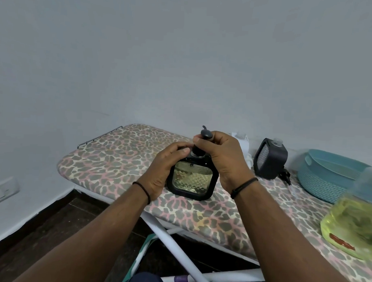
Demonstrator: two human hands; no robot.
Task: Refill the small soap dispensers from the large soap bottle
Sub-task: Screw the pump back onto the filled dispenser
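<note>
Landmark: the black-framed dispenser (pixel 192 180) in mid-frame, standing on the leopard-print ironing board (pixel 108 159), yellowish liquid visible through its quilted clear panel, roughly up to the top of the window.

Left hand (pixel 163 171): wrapped around the dispenser's left side, thumb up near the shoulder by the neck. Holding the body.

Right hand (pixel 220 156): fingers curled round the dark pump head (pixel 206 134) on top of the dispenser, nozzle poking out behind the fingers. Pump collar sits on the neck; can't tell whether it's threaded tight.

Second dispenser (pixel 270 159): same black frame, right of and behind the landmark, well clear of it, tilted, neck open with no pump on it. Panel looks clear/whitish, fill level can't be read.

Large soap bottle (pixel 355 227): far right of the landmark, nearer the camera, blurred, yellow-green liquid, red mark low on its side.

Teal basket (pixel 327 183): behind the large bottle, right of the second dispenser.

White object behind the right hand, mostly hidden, can't identify.
</note>
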